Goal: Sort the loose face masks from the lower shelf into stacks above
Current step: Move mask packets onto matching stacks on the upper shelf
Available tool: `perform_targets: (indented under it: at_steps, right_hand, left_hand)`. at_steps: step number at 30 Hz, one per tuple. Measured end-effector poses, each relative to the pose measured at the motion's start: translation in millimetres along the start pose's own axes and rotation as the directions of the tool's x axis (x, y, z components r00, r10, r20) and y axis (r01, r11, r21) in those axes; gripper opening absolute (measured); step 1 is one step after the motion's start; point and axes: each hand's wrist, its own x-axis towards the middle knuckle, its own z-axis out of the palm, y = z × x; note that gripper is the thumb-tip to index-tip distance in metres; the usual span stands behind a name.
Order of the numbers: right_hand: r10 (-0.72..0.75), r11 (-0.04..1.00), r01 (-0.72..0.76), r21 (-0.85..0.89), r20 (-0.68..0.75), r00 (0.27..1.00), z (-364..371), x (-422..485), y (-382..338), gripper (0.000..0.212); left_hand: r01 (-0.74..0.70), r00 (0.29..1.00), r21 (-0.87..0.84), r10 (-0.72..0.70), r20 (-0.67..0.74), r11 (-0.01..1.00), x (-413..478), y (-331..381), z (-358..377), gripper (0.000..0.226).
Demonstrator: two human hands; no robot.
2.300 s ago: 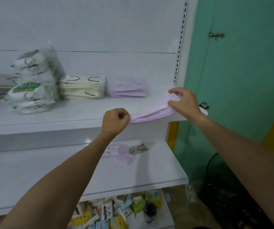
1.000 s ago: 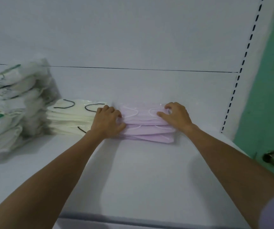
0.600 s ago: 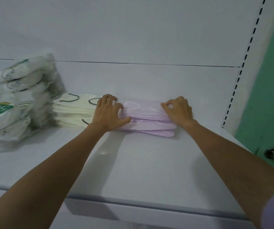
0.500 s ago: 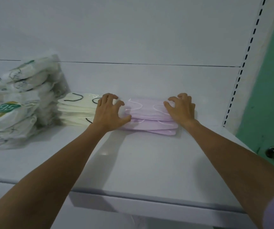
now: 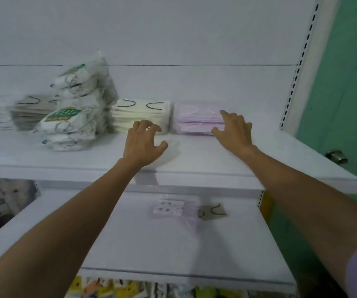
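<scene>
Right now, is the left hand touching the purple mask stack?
Apart. The head view shows the left hand in front of the cream stack, with bare shelf between its thumb and the purple mask stack.

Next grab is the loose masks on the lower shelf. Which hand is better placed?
Left, probably. The left hand hovers empty near the front edge of the upper shelf, almost above the loose masks. The right hand sits deeper, fingers at the lilac stack.

Dim, flat light; soft blur; edges bowed
</scene>
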Motion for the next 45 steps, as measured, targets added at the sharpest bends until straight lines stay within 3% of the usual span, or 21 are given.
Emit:
perform_targets:
  at_steps: [4,8,12,15,22,25,30,33,38,45]
  right_hand:
    - [0.018,1.000,-0.017,0.020,-0.043,0.999,-8,-68,-34,0.045]
    - [-0.145,0.984,0.137,-0.112,-0.064,0.987,-9,-122,-51,0.036]
    - [-0.245,0.966,0.236,-0.106,-0.075,0.967,1,-163,-55,0.020]
    - [-0.252,0.961,0.252,-0.109,0.019,0.968,20,-187,-51,0.016]
    - [0.020,0.996,0.011,-0.089,0.335,0.942,83,-244,-25,0.039]
    - [0.140,0.990,-0.106,-0.096,0.502,0.854,120,-260,-3,0.048]
    - [0.265,0.963,-0.236,-0.133,0.642,0.719,192,-261,33,0.054]
    - [0.339,0.928,-0.351,-0.127,0.677,0.653,234,-239,53,0.055]
    - [0.425,0.868,-0.492,-0.061,0.602,0.676,299,-188,71,0.052]
    - [0.358,0.876,-0.465,0.127,0.474,0.804,378,-140,71,0.037]
  left_hand:
    - [-0.120,0.993,-0.003,0.120,-0.010,0.993,-63,-5,-34,0.050]
    - [-0.146,0.989,-0.040,0.147,0.034,0.989,-117,-9,-48,0.048]
    - [-0.041,0.988,-0.090,0.054,0.147,0.995,-161,-14,-44,0.038]
    - [0.066,0.972,-0.133,-0.033,0.233,0.989,-194,-20,-29,0.036]
    - [0.416,0.844,-0.166,-0.311,0.438,0.894,-263,-55,27,0.039]
    - [0.508,0.760,-0.143,-0.365,0.537,0.849,-285,-72,65,0.042]
    - [0.659,0.612,-0.089,-0.463,0.642,0.747,-292,-99,137,0.047]
    - [0.719,0.566,-0.087,-0.509,0.648,0.689,-275,-117,178,0.048]
    - [0.743,0.579,-0.102,-0.559,0.594,0.662,-239,-139,243,0.045]
    - [0.680,0.673,-0.164,-0.520,0.526,0.714,-190,-158,325,0.039]
